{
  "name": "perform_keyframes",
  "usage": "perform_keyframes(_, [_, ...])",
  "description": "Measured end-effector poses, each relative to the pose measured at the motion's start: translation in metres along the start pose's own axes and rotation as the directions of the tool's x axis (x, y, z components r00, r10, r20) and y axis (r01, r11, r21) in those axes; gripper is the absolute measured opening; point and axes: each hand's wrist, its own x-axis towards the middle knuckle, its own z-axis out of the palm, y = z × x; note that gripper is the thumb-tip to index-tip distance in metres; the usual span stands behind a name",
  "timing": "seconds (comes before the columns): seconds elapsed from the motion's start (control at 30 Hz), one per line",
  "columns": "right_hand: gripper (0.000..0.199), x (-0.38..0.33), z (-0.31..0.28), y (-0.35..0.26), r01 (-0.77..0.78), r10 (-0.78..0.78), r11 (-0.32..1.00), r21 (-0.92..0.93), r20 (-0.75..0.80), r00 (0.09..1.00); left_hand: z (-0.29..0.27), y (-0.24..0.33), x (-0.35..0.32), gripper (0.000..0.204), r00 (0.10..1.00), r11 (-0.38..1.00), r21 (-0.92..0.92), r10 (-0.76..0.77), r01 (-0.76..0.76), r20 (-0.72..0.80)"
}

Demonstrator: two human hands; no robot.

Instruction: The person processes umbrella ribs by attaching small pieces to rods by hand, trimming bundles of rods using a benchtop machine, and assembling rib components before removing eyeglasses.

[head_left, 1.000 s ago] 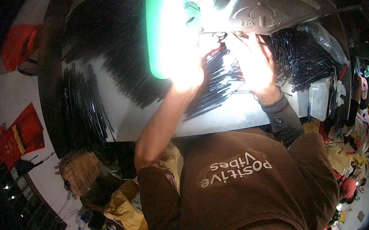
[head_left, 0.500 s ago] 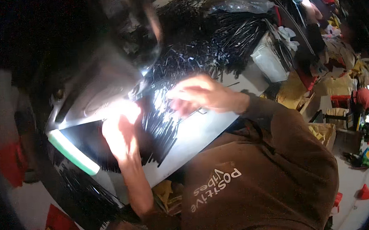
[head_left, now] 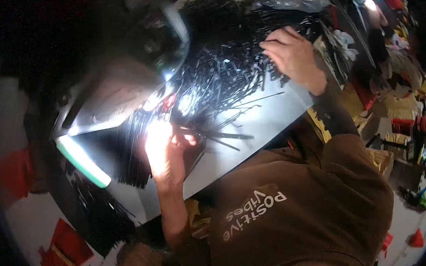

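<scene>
Brightly lit and partly washed out, my left hand (head_left: 165,151) is closed near the machine, with a few thin black strips (head_left: 223,134) sticking out from its fingers to the right. Off to the far right, my right hand (head_left: 294,60) hovers at the edge of a large heap of loose black strips (head_left: 218,68). Its fingers are bent and slightly apart, and nothing shows in them. A dark machine (head_left: 116,90) with a glossy housing stands left of the heap. Beside my left hand, a bundle of black strips (head_left: 134,168) lies below the machine.
A glowing light bar with a green edge (head_left: 84,164) is at the machine's left. The white tabletop (head_left: 259,125) ends near my body. A clear plastic bag (head_left: 290,0) lies behind the heap. Red fabric (head_left: 65,252) is at the lower left. Another person's hand (head_left: 375,13) shows at the far right.
My right hand has moved away from the machine, right and back to the heap. My left hand has shifted slightly right, and strips now stick out of it.
</scene>
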Motion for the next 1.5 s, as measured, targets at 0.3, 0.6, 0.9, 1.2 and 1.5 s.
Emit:
perform_keyframes(0.3, [0.014,0.045,0.023,-0.058,0.445,-0.356,0.842,0.306,-0.306,0.883,0.008,0.001,0.005,0.016,0.987,0.965,-0.263,-0.067,0.026,-0.147])
perform_keyframes(0.6, [0.020,0.068,0.051,-0.143,0.189,-0.280,0.636,0.748,-0.004,0.960,-0.003,-0.005,0.018,0.016,0.981,0.955,-0.288,0.006,-0.063,-0.195])
perform_keyframes(0.9, [0.008,0.068,0.051,-0.169,-0.402,0.039,0.191,0.896,0.402,0.915,0.004,0.003,0.026,0.013,0.955,0.898,0.395,0.263,-0.192,-0.134])
perform_keyframes(1.2, [0.011,0.063,0.061,-0.169,-0.449,0.158,0.356,0.820,0.421,0.893,-0.014,-0.006,0.033,0.019,0.859,0.479,0.834,0.512,-0.274,-0.012])
perform_keyframes(1.5, [0.011,0.064,0.065,-0.181,-0.371,0.219,0.383,0.846,0.308,0.926,-0.016,-0.007,0.038,0.033,0.816,0.266,0.924,0.572,-0.276,0.079])
